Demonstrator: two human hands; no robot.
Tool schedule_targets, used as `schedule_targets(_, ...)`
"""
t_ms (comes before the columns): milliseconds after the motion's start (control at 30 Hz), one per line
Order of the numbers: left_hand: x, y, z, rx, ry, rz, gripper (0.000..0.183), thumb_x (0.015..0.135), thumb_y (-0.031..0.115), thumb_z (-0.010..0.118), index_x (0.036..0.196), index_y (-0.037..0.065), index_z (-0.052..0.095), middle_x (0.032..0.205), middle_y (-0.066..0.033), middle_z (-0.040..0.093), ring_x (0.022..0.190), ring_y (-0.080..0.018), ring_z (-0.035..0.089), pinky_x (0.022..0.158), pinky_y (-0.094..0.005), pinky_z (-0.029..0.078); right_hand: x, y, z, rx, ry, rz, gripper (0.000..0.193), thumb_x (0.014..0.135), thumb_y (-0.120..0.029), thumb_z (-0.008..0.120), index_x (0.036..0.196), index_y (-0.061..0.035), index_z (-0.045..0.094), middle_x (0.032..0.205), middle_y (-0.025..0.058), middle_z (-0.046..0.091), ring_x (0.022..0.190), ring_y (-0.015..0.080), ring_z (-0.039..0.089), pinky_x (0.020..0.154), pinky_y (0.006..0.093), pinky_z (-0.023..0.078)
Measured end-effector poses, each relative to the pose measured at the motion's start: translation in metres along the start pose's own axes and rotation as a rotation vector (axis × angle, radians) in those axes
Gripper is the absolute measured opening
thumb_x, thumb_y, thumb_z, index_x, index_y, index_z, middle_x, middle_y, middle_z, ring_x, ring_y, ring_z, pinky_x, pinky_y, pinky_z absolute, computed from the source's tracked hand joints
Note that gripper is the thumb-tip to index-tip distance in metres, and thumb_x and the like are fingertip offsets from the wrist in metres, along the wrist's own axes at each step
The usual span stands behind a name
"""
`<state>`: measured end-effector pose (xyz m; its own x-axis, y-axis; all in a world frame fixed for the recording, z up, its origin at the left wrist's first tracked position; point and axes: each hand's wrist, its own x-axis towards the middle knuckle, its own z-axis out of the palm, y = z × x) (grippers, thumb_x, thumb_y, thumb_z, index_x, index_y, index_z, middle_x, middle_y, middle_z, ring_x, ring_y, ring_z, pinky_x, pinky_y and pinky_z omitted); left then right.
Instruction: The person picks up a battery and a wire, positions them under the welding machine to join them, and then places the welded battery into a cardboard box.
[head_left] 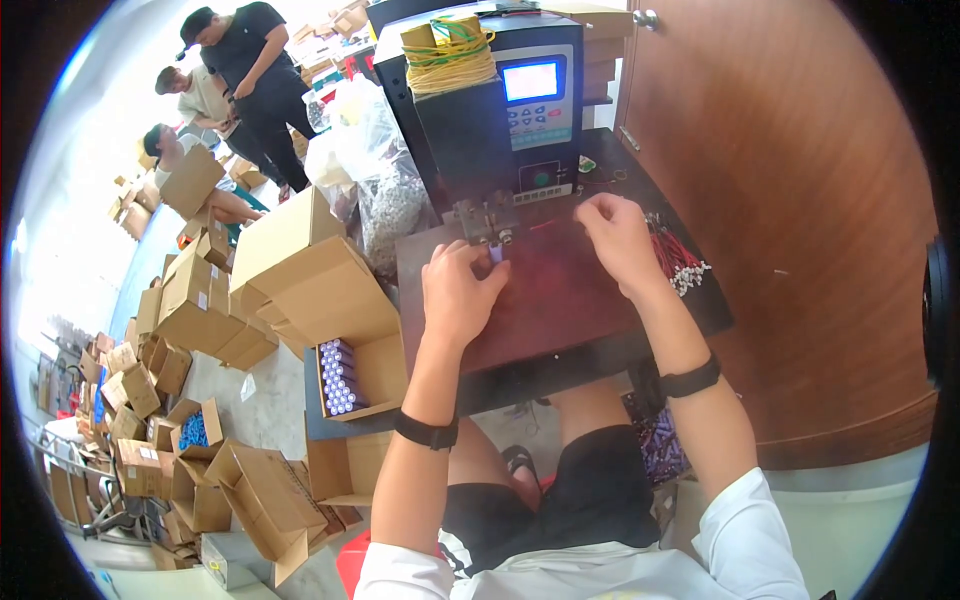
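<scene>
Left hand (460, 292): fingers bent, parted only by the width of a purple cell (496, 254), which is gripped between thumb and forefinger. The cell is held at the front of a black machine (545, 125) with lit screen, just below its metal fixture (485, 220). Right hand (617, 240): raised over the dark surface (535, 315), thumb and forefinger drawn nearly together near a thin red wire (545, 225); whether the wire is pinched cannot be told. Red leads (680, 260) are heaped beside the right wrist.
</scene>
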<state>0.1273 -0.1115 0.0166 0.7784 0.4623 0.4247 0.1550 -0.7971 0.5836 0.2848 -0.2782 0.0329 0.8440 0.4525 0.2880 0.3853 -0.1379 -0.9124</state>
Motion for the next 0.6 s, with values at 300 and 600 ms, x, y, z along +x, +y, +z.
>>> schedule_targets(300,0.000,-0.002,0.002,0.010,0.014,0.009,0.023,0.080,0.025,0.077,0.084,0.002,0.073,0.087,-0.0102,0.067,0.095,-0.0342,0.060,0.082,-0.0454,0.045,0.005,-0.014,-0.004,-0.074,-0.014,0.029,0.027,0.090,-0.020,0.063,0.090,0.0070,0.068,0.077,0.0060,0.066,0.074,0.0117,0.057,0.068,0.0302,0.046)
schedule_targets(600,0.000,-0.002,0.000,0.002,0.007,0.010,0.023,0.080,0.024,0.077,0.082,0.002,0.072,0.087,-0.0101,0.067,0.095,-0.0339,0.060,0.082,-0.0455,0.045,0.007,-0.034,-0.011,-0.177,-0.047,0.004,0.028,0.088,-0.022,0.065,0.088,0.0055,0.070,0.073,0.0076,0.065,0.073,0.0131,0.058,0.069,0.0329,0.047)
